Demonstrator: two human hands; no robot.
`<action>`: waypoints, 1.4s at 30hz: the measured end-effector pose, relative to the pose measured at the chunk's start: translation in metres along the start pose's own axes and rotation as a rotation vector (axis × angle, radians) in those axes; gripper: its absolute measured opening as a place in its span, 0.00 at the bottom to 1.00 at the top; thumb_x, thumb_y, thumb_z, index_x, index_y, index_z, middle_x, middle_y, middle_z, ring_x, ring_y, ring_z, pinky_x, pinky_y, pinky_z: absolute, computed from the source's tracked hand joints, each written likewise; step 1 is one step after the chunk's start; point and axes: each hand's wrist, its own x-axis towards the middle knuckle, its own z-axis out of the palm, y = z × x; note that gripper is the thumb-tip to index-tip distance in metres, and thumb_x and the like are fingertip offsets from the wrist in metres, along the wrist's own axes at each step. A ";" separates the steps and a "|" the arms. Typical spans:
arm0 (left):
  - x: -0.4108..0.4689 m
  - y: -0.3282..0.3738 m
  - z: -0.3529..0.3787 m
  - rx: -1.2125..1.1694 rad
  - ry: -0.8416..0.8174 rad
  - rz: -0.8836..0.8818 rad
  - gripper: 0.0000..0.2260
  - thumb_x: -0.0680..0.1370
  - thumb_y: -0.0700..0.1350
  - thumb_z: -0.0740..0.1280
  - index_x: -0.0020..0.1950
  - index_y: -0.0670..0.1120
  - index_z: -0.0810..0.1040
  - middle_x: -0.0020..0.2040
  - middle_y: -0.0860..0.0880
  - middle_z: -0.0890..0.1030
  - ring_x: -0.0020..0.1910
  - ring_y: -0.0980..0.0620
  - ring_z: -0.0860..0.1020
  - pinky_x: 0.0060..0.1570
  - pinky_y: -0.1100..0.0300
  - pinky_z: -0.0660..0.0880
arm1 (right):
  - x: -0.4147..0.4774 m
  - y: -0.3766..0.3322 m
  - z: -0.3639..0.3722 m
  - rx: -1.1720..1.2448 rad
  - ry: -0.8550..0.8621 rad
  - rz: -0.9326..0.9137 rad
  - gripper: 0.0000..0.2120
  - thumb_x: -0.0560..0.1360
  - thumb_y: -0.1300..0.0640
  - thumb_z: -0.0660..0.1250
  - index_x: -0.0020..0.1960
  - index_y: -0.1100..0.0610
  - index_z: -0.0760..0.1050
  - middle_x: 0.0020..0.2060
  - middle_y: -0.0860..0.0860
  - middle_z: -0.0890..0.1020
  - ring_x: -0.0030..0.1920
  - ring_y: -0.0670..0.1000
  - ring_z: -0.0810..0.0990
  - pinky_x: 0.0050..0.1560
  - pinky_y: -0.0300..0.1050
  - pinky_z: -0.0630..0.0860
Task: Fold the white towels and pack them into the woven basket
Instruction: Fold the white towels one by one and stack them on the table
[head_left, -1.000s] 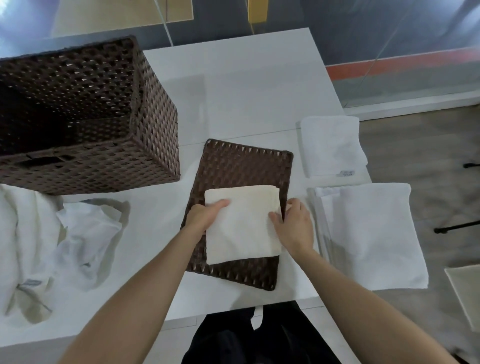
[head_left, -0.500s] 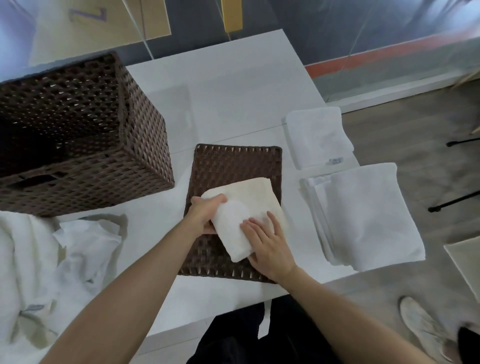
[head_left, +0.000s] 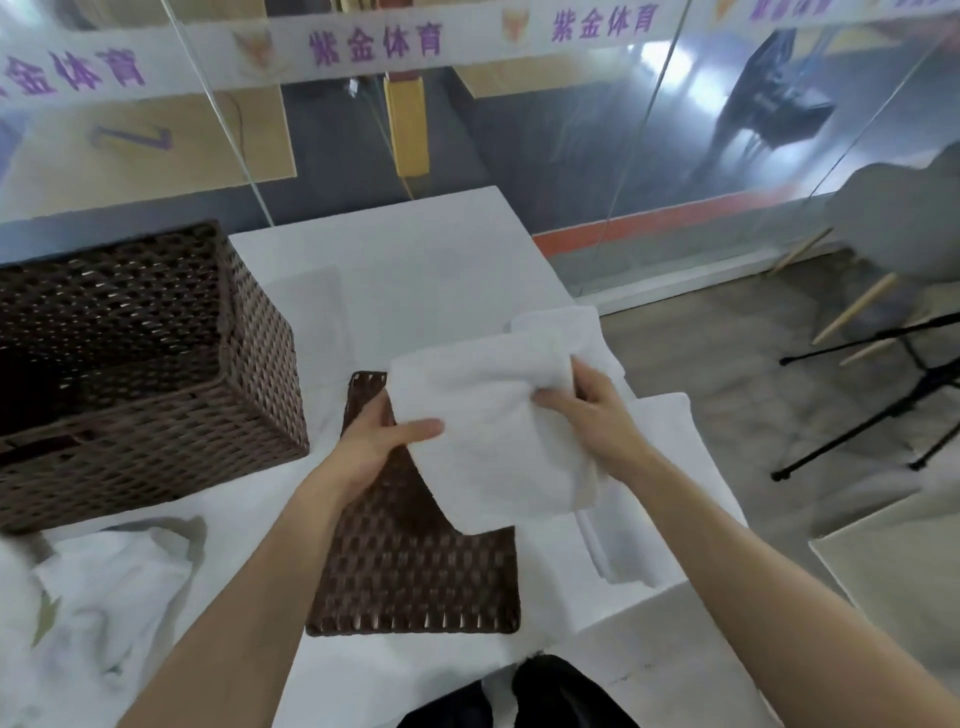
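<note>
A folded white towel (head_left: 488, 431) is held in the air above the flat brown woven lid (head_left: 415, 577). My left hand (head_left: 379, 441) grips its left edge with the thumb on top. My right hand (head_left: 587, 405) grips its right side, fingers curled into the cloth. The big brown woven basket (head_left: 249, 395) stands open at the left. Unfolded white towels (head_left: 98, 597) lie crumpled at the near left. A folded towel stack (head_left: 654, 499) lies on the table's right edge, another folded towel (head_left: 566, 322) behind it.
The white table (head_left: 415, 270) runs back to a glass wall. On the floor to the right stand a grey chair (head_left: 893, 218) with wooden legs and a black tripod (head_left: 883, 410). A pale board (head_left: 904, 566) lies at the near right.
The folded towel has been lifted off the woven lid into the air, both hands now gripping it. The view has tilted upward, showing the glass wall.
</note>
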 end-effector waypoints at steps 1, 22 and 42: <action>0.002 0.012 0.013 -0.034 0.038 0.043 0.29 0.74 0.44 0.82 0.73 0.49 0.77 0.68 0.51 0.85 0.67 0.50 0.83 0.70 0.49 0.77 | 0.004 -0.005 -0.007 0.103 0.013 0.050 0.11 0.80 0.57 0.72 0.62 0.47 0.83 0.56 0.50 0.88 0.57 0.55 0.87 0.58 0.53 0.84; 0.221 0.072 0.126 0.171 0.166 -0.056 0.31 0.79 0.53 0.78 0.79 0.57 0.70 0.69 0.57 0.83 0.63 0.55 0.85 0.59 0.49 0.84 | 0.197 0.031 -0.164 0.050 0.016 0.263 0.18 0.82 0.43 0.70 0.70 0.45 0.78 0.60 0.44 0.87 0.59 0.51 0.87 0.67 0.58 0.81; 0.263 -0.045 0.154 1.076 0.399 -0.073 0.48 0.78 0.64 0.73 0.87 0.49 0.49 0.83 0.42 0.60 0.82 0.41 0.62 0.78 0.43 0.67 | 0.244 0.156 -0.181 -0.703 0.073 0.233 0.28 0.82 0.45 0.66 0.77 0.57 0.64 0.67 0.56 0.75 0.67 0.62 0.76 0.56 0.54 0.75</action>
